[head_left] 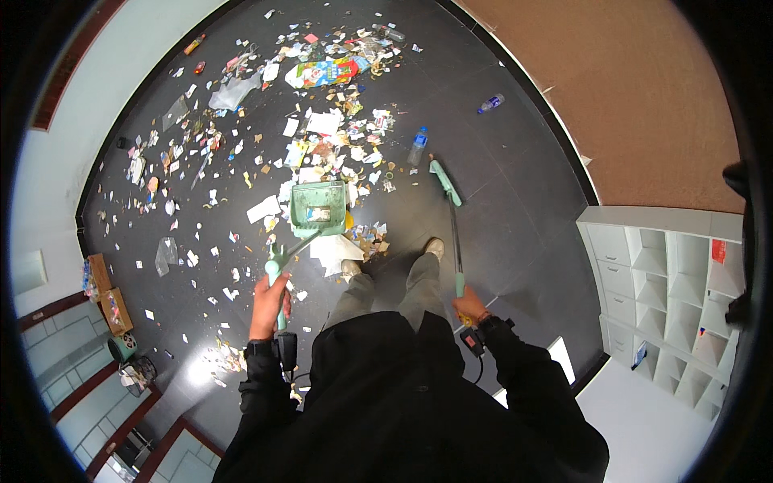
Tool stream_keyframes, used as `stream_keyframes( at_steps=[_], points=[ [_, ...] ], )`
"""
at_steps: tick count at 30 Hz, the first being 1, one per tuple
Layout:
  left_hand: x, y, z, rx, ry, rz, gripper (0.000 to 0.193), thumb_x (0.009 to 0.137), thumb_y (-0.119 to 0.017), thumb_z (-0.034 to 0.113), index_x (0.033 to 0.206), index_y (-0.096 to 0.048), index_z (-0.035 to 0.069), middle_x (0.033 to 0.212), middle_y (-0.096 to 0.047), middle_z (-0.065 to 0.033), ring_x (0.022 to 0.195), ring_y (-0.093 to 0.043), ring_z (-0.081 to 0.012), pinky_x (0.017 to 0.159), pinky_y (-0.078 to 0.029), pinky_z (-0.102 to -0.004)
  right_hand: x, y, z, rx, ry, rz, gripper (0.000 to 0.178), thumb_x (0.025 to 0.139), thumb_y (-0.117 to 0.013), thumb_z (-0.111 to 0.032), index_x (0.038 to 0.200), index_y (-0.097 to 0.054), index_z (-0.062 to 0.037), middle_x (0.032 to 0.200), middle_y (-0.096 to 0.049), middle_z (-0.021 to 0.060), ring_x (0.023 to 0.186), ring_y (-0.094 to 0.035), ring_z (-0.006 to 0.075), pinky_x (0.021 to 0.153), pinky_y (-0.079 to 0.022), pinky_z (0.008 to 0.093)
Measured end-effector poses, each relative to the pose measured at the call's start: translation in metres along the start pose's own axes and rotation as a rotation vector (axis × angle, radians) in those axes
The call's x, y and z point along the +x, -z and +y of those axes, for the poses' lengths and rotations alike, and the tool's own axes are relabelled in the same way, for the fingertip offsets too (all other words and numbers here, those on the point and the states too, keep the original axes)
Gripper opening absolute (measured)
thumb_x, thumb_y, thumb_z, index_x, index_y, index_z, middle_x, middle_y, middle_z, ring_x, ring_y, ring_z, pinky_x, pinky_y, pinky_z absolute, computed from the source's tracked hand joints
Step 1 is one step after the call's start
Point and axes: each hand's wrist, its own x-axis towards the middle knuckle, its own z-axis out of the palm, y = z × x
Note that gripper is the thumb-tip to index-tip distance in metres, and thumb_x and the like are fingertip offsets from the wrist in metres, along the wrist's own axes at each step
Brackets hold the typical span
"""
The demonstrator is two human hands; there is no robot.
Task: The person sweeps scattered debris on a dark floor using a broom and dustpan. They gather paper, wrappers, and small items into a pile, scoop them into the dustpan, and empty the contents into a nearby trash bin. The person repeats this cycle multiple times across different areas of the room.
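Observation:
My left hand (pixel 269 306) is closed round the green handle of a long-handled dustpan (pixel 332 187). The green pan rests on the dark floor in front of my feet, with a small piece of litter inside it. My right hand (pixel 469 306) grips the handle of a broom (pixel 456 241). Its green head lies out to the right of the pan, apart from the scattered litter. A clear plastic bottle with a blue label (pixel 418 146) is just left of the broom head. Paper scraps (pixel 324 123) and other rubbish lie beyond and around the pan.
A colourful package (pixel 326 72) and a crumpled clear bag (pixel 235 91) lie farther off. Another bottle (pixel 490 103) is near the right wall. White shelves (pixel 664 274) stand at the right, cardboard boxes (pixel 115 310) at the left. My shoes (pixel 435 246) stand close to the litter.

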Motion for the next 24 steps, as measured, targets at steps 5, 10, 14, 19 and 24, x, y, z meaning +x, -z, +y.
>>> stream_keyframes(
  at_steps=[5, 10, 14, 19, 24],
  points=[
    [0.011, 0.023, -0.011, 0.078, 0.039, -0.063, 0.022, 0.089, -0.060, 0.024, 0.082, -0.049, 0.006, 0.048, -0.044, -0.0014, 0.034, -0.040, -0.0113, 0.033, -0.033, -0.0270, -0.069, -0.040, -0.015, -0.116, -0.025, -0.095, 0.045, 0.075, -0.056, -0.007, 0.116, -0.041, -0.0011, 0.071, -0.054, 0.0108, 0.049, -0.057, 0.0198, 0.043, -0.047, 0.0350],
    [0.016, 0.043, -0.023, 0.165, 0.010, -0.025, 0.021, 0.091, -0.057, 0.025, 0.087, -0.051, 0.005, 0.047, -0.044, -0.0012, 0.033, -0.040, -0.0115, 0.033, -0.032, -0.0262, -0.119, -0.053, -0.022, -0.127, -0.019, -0.152, 0.046, 0.074, -0.057, -0.007, 0.118, -0.045, 0.0021, 0.070, -0.054, 0.0082, 0.051, -0.055, 0.0156, 0.044, -0.044, 0.0304],
    [0.014, 0.069, -0.024, 0.198, 0.012, 0.029, 0.023, 0.091, -0.056, 0.028, 0.089, -0.050, 0.005, 0.049, -0.043, -0.0010, 0.035, -0.041, -0.0108, 0.033, -0.033, -0.0264, -0.151, -0.018, -0.025, 0.062, -0.081, -0.056, 0.059, 0.075, -0.057, -0.006, 0.131, -0.041, 0.0017, 0.062, -0.050, 0.0036, 0.048, -0.050, 0.0121, 0.043, -0.040, 0.0273],
    [-0.003, 0.091, -0.027, 0.202, -0.005, 0.119, 0.028, 0.092, -0.054, 0.033, 0.086, -0.048, 0.006, 0.050, -0.043, -0.0010, 0.036, -0.042, -0.0103, 0.032, -0.034, -0.0267, -0.170, -0.001, -0.028, 0.158, -0.029, -0.041, 0.069, 0.076, -0.056, -0.004, 0.142, -0.032, -0.0019, 0.061, -0.047, 0.0001, 0.047, -0.044, 0.0091, 0.042, -0.035, 0.0254],
    [-0.042, 0.084, -0.041, 0.221, -0.058, 0.216, 0.026, 0.092, -0.055, 0.031, 0.090, -0.051, 0.005, 0.050, -0.044, -0.0007, 0.035, -0.042, -0.0101, 0.033, -0.033, -0.0257, -0.110, 0.010, -0.057, 0.142, 0.095, -0.082, 0.060, 0.077, -0.053, -0.003, 0.135, -0.040, -0.0034, 0.061, -0.046, -0.0005, 0.044, -0.043, 0.0086, 0.039, -0.034, 0.0254]
  ],
)
